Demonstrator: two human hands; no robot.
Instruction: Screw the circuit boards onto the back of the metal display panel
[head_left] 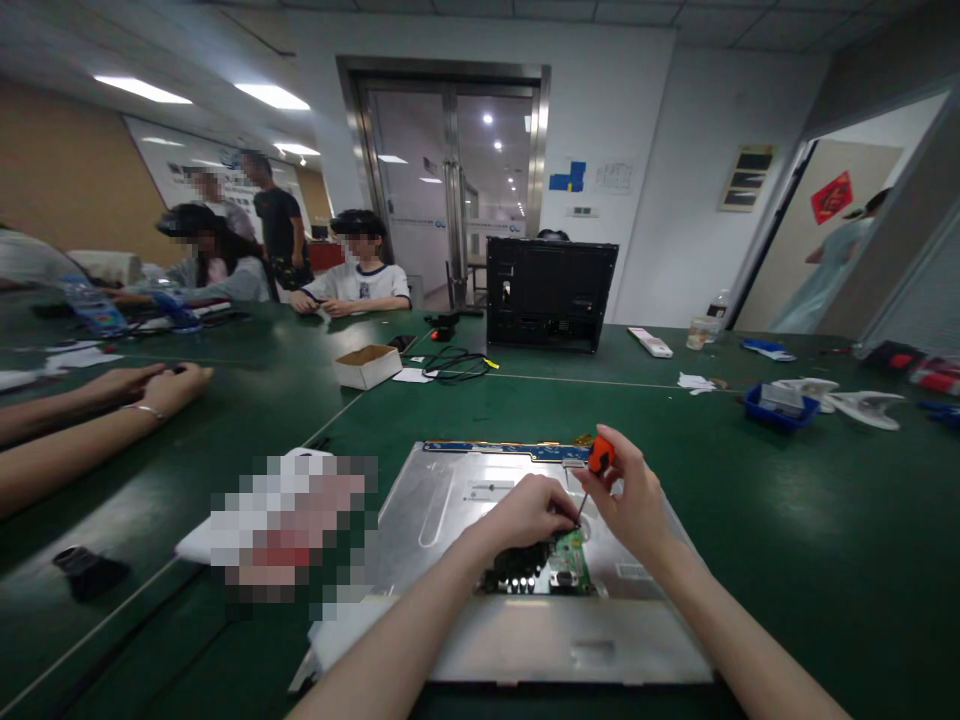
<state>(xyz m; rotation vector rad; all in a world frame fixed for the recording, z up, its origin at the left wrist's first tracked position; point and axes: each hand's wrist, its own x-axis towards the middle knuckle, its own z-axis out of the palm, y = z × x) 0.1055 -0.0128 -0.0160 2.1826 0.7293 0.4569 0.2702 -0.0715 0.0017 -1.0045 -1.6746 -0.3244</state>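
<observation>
A flat metal display panel (465, 625) lies in front of me on the table, with a thin blue circuit strip (495, 452) along its far edge. My right hand (626, 495) is closed around a screwdriver (601, 455) with an orange-red and black handle. The shaft slants down to a green circuit board (574, 560) mounted on the panel. Beside the screwdriver's tip, the fingers of my left hand (532, 512) are pinched together over the board. Whatever they hold is hidden. My left hand and forearm cover part of the board.
A black monitor housing (551, 295) stands at the far side. Nearby are a small cardboard box (367, 367), a black cable (457, 365) and a blue tray (781, 405). At left, another person's hands (169, 390) rest over the green table (750, 510). A black cup-shaped thing (88, 572) lies nearer.
</observation>
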